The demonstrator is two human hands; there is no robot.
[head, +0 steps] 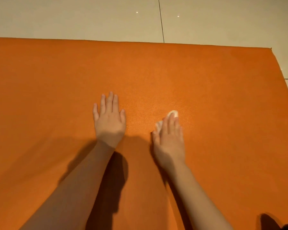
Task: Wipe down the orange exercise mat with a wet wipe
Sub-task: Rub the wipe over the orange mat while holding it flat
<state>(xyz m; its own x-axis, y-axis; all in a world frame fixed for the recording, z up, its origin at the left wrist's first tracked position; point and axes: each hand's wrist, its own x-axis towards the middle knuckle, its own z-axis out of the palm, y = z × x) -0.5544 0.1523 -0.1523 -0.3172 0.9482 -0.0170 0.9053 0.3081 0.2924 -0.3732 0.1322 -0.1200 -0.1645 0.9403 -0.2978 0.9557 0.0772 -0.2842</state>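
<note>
- While the right hand (169, 140) presses a white wet wipe (173, 113) flat onto the orange exercise mat (206, 80), the left hand (109, 118) lies palm-down on the mat just beside it, grasping nothing.
- Right hand: fingers straight over the wipe, not curled round it. The wipe is pinned under the fingers, with a bit showing past the fingertips and a bit by the thumb side. The hand is slightly blurred.
- Left hand: released, fingers extended and a little spread. Likely bracing the mat and the person's weight.
- The mat is spread on the pale tiled floor (90, 19), filling most of the view. Its far edge and right corner are visible; the left end runs out of view.
- Both hands sit mid-mat, well apart from the far edge.
- Step in hand, as a judgement: wiping a central patch, with lots of mat left to cover.
- To do it well: flat even pressure through the fingers so the wipe doesn't bunch or slip out.
- Overlapping strokes toward the far edge and right corner, and the bracing hand moved so its own spot gets wiped too.
- The bracing hand should be close to the stroke so the mat doesn't ruck.
- A faint sheen shows near the hands; damp or just light, cannot tell.
</note>
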